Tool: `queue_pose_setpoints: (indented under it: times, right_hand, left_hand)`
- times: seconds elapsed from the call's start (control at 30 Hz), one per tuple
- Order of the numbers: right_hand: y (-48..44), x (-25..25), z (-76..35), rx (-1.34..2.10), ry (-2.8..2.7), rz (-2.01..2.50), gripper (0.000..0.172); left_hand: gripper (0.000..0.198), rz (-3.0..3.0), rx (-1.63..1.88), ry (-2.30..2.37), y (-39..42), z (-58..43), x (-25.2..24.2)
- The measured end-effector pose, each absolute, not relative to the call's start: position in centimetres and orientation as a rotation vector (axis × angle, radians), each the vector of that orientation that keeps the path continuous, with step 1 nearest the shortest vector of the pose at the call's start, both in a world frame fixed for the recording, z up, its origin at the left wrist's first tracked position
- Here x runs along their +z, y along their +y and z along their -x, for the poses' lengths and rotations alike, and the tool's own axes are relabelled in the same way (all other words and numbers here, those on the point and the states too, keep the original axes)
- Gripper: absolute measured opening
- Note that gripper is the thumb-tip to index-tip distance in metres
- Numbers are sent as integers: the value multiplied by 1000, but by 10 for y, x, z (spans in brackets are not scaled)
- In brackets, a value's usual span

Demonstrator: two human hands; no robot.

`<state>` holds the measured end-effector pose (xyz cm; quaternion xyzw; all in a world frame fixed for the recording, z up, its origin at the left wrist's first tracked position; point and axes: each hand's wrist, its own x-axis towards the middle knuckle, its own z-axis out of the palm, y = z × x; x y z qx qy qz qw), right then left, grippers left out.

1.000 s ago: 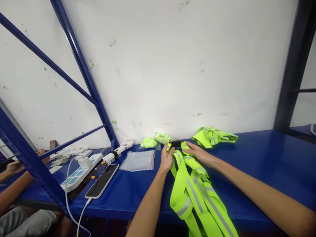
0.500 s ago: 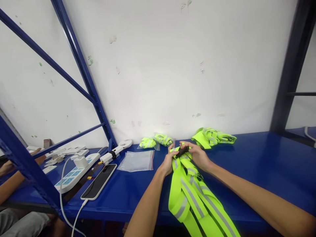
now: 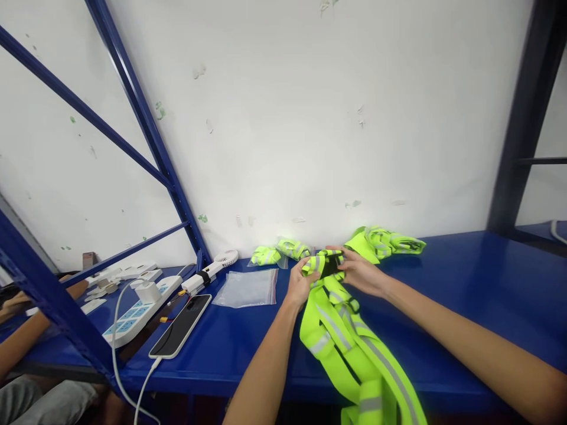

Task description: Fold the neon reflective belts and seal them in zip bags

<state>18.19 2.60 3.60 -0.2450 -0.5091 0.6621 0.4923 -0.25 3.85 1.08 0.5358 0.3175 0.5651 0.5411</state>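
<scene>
Both my hands grip a neon-yellow reflective strap harness (image 3: pixel 341 348) with grey stripes, near the middle of the blue table. My left hand (image 3: pixel 301 281) is closed on the left end of its bunched top. On the other side, my right hand (image 3: pixel 358 270) pinches the right end, by a black piece (image 3: pixel 330 267) that spans the gap between the hands. Below, the loose straps hang down over the table's front edge. Behind my right hand lies another bundle of yellow reflective straps (image 3: pixel 385 243).
Left of my hands lie clear zip bags (image 3: pixel 246 288) and, behind them, two bagged yellow bundles (image 3: pixel 266 255). A charging phone (image 3: pixel 181 326), a power strip (image 3: pixel 133 319) and a small white fan (image 3: pixel 225 257) are further left. Past the blue post, another person's arm (image 3: pixel 31 333) reaches over the table.
My hands have drawn slightly apart, stretching the top of the harness and showing more of the black piece. The hanging straps have shifted and swung. The camera view has moved slightly.
</scene>
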Motion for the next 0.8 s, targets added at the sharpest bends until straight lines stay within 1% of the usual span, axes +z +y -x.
queue_pose_setpoints:
  times: [0.1,0.13,0.3,0.37,0.4,0.47,0.6,0.7,0.8]
  right_hand:
    - [25,29,-178,1701,-1274,634,40]
    - [23,28,-176,1720,-1283,641,38]
    - [16,33,-174,1863,-1247,579,55]
    - [16,33,-173,1936,-1227,591,58]
    - [17,32,-173,1952,-1227,620,58]
    - [18,29,-172,1940,-1235,697,55]
    - [21,24,-172,1848,-1222,759,30]
    - [21,24,-172,1829,-1192,683,30]
    - [21,24,-173,1827,-1192,642,33]
  left_hand:
    - [36,-1367,1424,814,41,7,14]
    - [34,-1377,1444,814,42,9,15]
    - [20,-1403,1540,765,44,12,15]
    - [15,-1430,1561,762,43,12,14]
    - [15,-1458,1569,767,42,11,14]
    - [22,-1560,1582,782,38,10,14]
    - [39,-1821,1595,833,27,9,19]
    - [50,-1894,1537,813,22,10,23]
    - [71,-1689,1432,728,24,12,24]
